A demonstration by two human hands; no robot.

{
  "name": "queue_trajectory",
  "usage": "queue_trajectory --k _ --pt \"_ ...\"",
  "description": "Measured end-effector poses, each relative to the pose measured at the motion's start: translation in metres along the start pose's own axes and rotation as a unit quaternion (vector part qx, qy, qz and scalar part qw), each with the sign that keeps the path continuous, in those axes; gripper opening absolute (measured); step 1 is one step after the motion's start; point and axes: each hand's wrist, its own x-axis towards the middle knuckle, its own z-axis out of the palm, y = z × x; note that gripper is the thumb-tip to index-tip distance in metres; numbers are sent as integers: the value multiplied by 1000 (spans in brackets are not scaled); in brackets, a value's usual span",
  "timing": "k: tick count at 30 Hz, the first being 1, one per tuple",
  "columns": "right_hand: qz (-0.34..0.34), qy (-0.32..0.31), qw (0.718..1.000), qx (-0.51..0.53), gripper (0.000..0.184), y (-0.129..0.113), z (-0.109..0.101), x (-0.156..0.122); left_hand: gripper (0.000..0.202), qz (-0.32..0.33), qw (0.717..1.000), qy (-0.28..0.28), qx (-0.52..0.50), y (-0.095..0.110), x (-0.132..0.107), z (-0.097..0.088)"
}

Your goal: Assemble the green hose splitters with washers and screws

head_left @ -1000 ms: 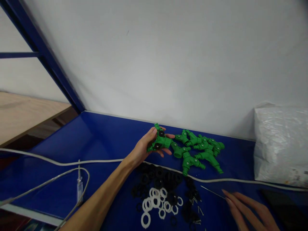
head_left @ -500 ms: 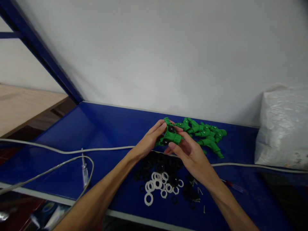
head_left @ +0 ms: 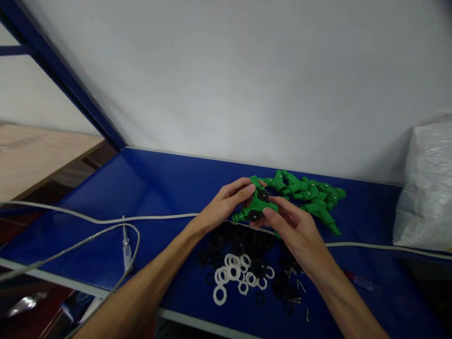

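Note:
Between my two hands, above the blue table, is a green plastic Y-shaped hose fitting [head_left: 257, 205] with two round black pieces on its face. My left hand [head_left: 233, 200] is closed around its left side, thumb on the upper branch. From the right, my right hand [head_left: 287, 219] grips the fitting, its thumb by the lower black piece; some fingers are hidden behind. Several similar green fittings [head_left: 314, 193] lie piled just beyond. Below my hands are black rings and caps [head_left: 238, 245] and several white plastic rings [head_left: 233, 272].
Small screws [head_left: 299, 285] lie right of the rings. A clear-handled screwdriver [head_left: 126, 252] is at left, another screwdriver [head_left: 363, 283] at right. A white cable [head_left: 158, 218] crosses the blue table [head_left: 158, 174]. A plastic-wrapped package [head_left: 425, 188] stands far right.
The fitting and both hands sit slightly further right in view, and the fitting appears turned a little. My right thumb is on its face. The camera view has shifted a bit.

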Motion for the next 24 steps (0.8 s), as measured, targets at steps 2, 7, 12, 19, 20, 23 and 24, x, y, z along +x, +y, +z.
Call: queue_trajectory --k 2,7,12,19,20,23,24 --pt "12 4 999 31 34 4 0 0 33 11 999 4 34 3 0 0" --pt "8 6 998 57 33 9 1 0 29 23 993 53 100 6 0 -1" --pt "4 9 997 75 31 8 5 0 23 98 971 166 144 10 1 -2" --pt "9 18 991 132 33 11 9 1 19 263 906 309 121 25 -3 4" --pt "9 20 990 139 33 10 9 1 19 255 910 306 119 25 -2 4" --pt "12 20 988 154 34 8 10 -1 18 234 914 307 125 28 -5 4" --pt "14 18 987 158 34 7 10 -1 18 245 906 320 127 30 -7 4"
